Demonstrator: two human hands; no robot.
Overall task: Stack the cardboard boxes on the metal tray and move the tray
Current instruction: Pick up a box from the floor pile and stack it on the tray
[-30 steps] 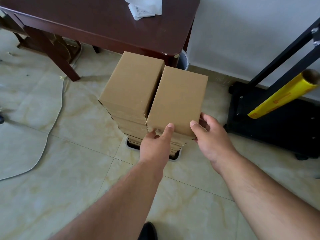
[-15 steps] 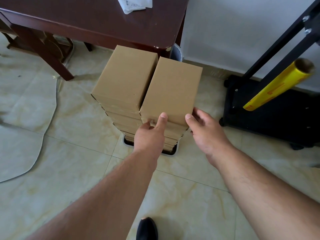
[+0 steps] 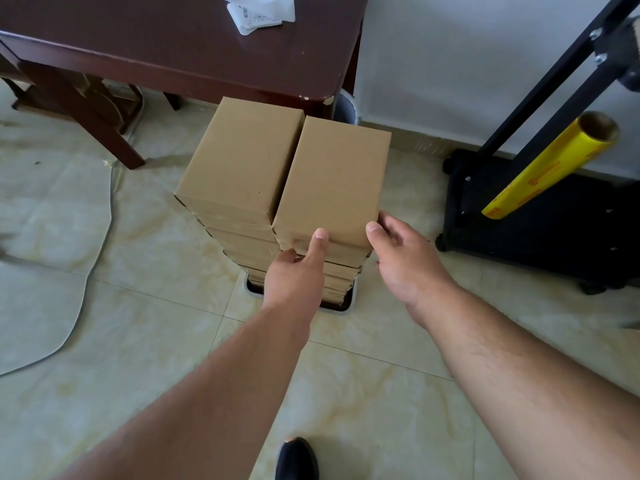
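Two tall stacks of flat cardboard boxes stand side by side on a metal tray (image 3: 350,302) on the tiled floor. The left stack's top box (image 3: 242,157) is untouched. My left hand (image 3: 298,275) holds the near edge of the right stack's top box (image 3: 334,178), thumb on the lid and fingers curled against its front face. My right hand (image 3: 403,254) holds that box's near right corner, thumb at the front edge and fingers along the right side. The stacks hide most of the tray.
A dark wooden table (image 3: 156,46) with a white wrapper (image 3: 259,12) stands just behind the stacks. A black trolley (image 3: 554,230) with a yellow film roll (image 3: 547,168) is close on the right. A grey cable (image 3: 98,251) lies left, my shoe (image 3: 296,459) near.
Both hands stay at the near edge of the right top box. The right hand has shifted slightly along the corner. The view has swayed a little.
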